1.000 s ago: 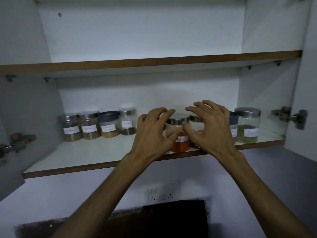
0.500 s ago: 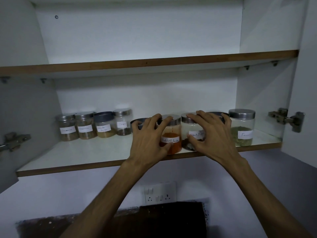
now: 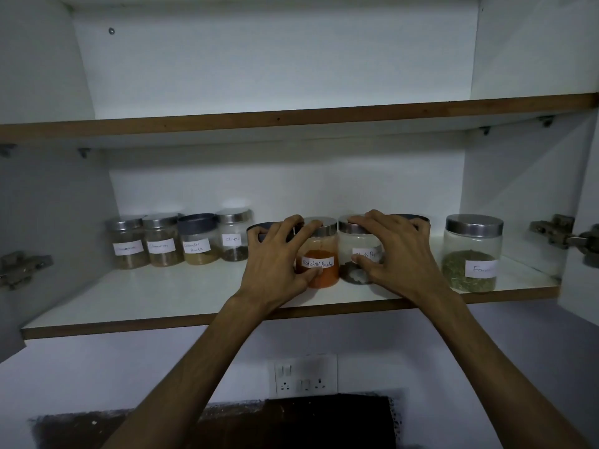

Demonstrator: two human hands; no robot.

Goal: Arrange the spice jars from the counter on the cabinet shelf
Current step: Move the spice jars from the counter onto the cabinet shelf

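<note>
1. Since the earlier frames the two hands have been drawn apart: they were crowded over the orange-filled jar, and now each is set on a jar of its own. The jars in the middle have also been pushed a little deeper onto the shelf.
2. The left hand [image 3: 275,254] is wrapped around the chilli jar [image 3: 319,254], with fingers over its metal lid and the thumb pressed on the label; a dark-lidded jar [image 3: 259,229] is half hidden behind the same hand.
3. The right hand [image 3: 393,254] is closed on the pepper jar [image 3: 358,251], fingers across the lid and the thumb on the glass below the label. A further dark lid [image 3: 418,218] shows just behind its knuckles.
4. The chilli and pepper jars stand touching, near the front edge of the lower shelf [image 3: 162,296]. Four smaller jars [image 3: 181,241] are lined up at the back left, and a fennel jar [image 3: 471,254] stands apart on the right.
5. The step in hand is judged to be lining up and spacing the middle jars; the task looks close to finished.
6. Risks from here:
   - A jar could be tipped off the front edge if it is dragged forward, since both stand close to it.
   - The hidden jars behind the hands could be knocked over by the knuckles, being out of sight.
   - Glass could be clinked or chipped if the two touching jars are slid together.
   - A lid could be loosened if a jar is lifted by its top alone.
</note>
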